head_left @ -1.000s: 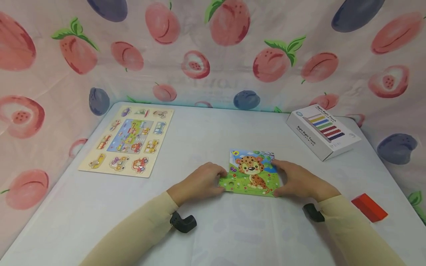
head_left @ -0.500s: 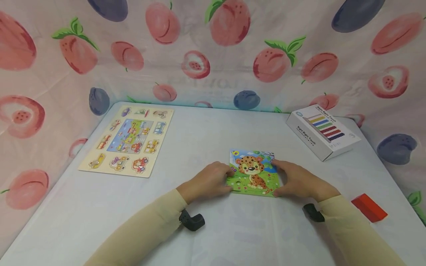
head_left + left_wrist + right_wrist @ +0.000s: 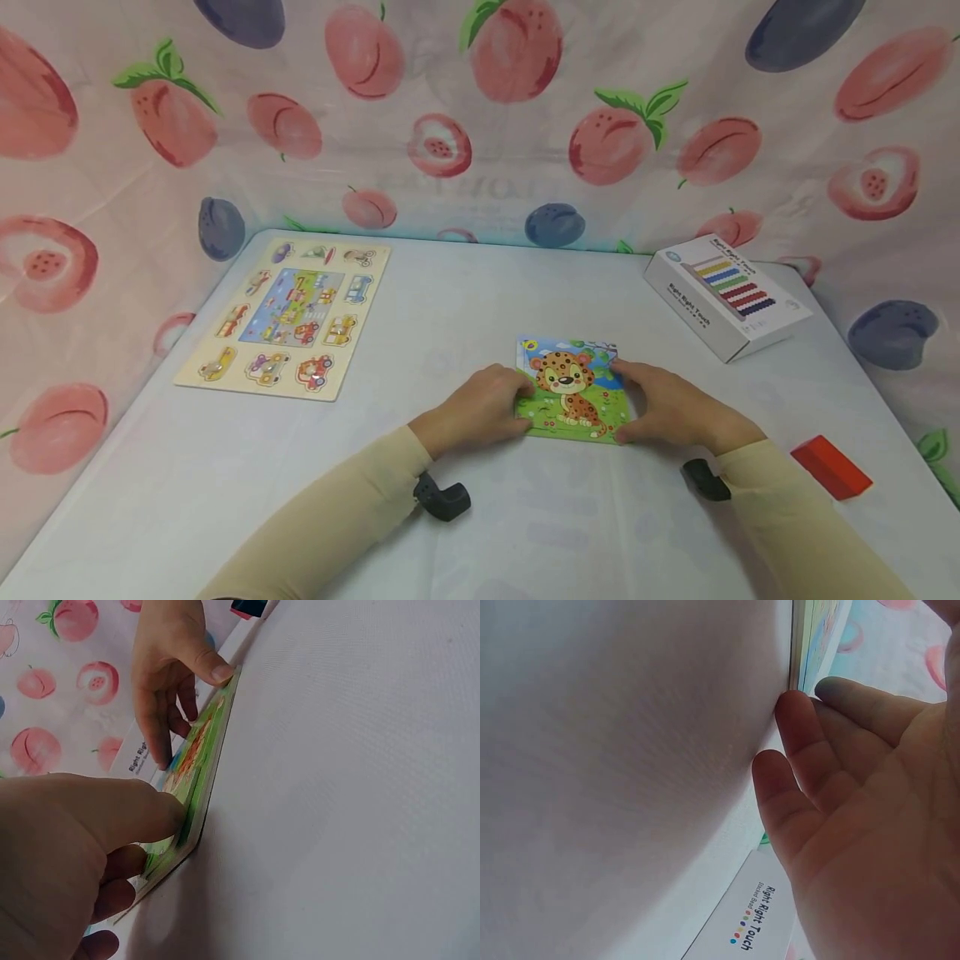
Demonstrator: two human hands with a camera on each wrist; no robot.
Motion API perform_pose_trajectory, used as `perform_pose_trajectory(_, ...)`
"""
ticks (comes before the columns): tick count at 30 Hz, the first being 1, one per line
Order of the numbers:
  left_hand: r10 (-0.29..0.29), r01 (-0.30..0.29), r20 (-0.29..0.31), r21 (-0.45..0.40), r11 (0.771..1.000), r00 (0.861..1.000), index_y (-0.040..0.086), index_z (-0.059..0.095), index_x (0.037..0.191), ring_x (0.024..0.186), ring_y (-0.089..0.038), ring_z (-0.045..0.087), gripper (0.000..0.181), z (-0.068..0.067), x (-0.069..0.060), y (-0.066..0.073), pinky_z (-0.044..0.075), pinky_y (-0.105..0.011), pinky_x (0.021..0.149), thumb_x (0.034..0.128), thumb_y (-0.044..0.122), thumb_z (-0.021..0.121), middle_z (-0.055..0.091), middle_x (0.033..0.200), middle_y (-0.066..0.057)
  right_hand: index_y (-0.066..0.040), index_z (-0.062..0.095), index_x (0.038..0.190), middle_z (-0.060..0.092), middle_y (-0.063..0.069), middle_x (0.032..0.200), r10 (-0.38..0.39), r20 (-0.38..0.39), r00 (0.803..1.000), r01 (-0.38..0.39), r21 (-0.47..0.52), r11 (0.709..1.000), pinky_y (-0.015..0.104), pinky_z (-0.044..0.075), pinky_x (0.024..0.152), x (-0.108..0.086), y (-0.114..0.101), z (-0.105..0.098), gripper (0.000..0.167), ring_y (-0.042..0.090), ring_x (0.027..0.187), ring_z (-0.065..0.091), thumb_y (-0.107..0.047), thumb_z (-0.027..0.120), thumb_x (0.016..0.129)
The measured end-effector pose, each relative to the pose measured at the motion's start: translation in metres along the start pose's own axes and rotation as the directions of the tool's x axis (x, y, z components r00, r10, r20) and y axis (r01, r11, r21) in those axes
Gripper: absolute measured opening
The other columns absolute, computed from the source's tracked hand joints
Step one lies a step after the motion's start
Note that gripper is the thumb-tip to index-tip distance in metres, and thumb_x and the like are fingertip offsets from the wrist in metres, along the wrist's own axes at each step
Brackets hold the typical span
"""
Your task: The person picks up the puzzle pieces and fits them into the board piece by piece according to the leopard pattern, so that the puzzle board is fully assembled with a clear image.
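Observation:
A square leopard jigsaw puzzle lies in the middle of the table, its picture upright in the head view. My left hand holds its left side; in the left wrist view the left thumb lies on the puzzle's face and the other fingers curl at its edge. At the right side is my right hand, thumb by the near corner and index fingertip by the upper edge. Seen from the right wrist, this hand's fingers are nearly straight, touching the puzzle's layered edge. The left fingers hide part of the puzzle's left strip.
A wooden peg puzzle board with vehicle pieces lies at the back left. A white toy box printed with coloured bead rows stands at the back right. Beside the right sleeve is a red block. A fruit-print curtain rises behind the table.
My left hand has moved right, sliding the puzzle's left piece in against the rest. The strip that stuck out on the left now lines up with the picture. My right hand stays put.

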State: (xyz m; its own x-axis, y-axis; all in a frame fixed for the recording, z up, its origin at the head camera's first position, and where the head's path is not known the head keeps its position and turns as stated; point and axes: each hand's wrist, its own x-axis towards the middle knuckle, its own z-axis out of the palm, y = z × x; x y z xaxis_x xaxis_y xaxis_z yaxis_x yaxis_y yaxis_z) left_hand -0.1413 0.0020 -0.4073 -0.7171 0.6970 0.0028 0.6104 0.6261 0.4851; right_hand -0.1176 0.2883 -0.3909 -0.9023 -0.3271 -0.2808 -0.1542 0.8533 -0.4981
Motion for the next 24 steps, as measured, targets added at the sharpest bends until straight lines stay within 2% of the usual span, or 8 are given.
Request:
perform_pose_trajectory(9, 0.002, -0.002, -0.004, 0.006, 1.000, 1.000, 0.004, 0.068, 0.120, 0.101, -0.017, 0.056, 0.041, 0.0009, -0.0001, 0.0035, 0.046, -0.031, 0.092, 0.0877, 0.026, 0.077, 0.068, 0.113, -0.004, 0.005, 0.036, 0.150, 0.041, 0.028, 0.149, 0.008, 0.005, 1.000, -0.008, 0.014, 1.000, 0.062, 0.027, 0.111, -0.0001, 0.0006, 0.0004, 0.103, 0.047, 0.138, 0.034, -0.035, 0.090, 0.073)
perform_pose_trajectory(24, 0.013, -0.014, -0.013, -0.023, 1.000, 1.000, 0.005, 0.068, 0.121, 0.106, -0.017, 0.057, 0.038, 0.0040, 0.0008, 0.0022, 0.045, -0.031, 0.094, 0.0895, 0.025, 0.076, 0.068, 0.115, -0.003, 0.006, 0.036, 0.150, 0.041, 0.028, 0.149, -0.013, -0.004, 1.000, 0.013, 0.011, 1.000, 0.062, 0.026, 0.111, -0.0007, 0.0021, 0.0010, 0.102, 0.047, 0.138, 0.035, -0.035, 0.089, 0.073)
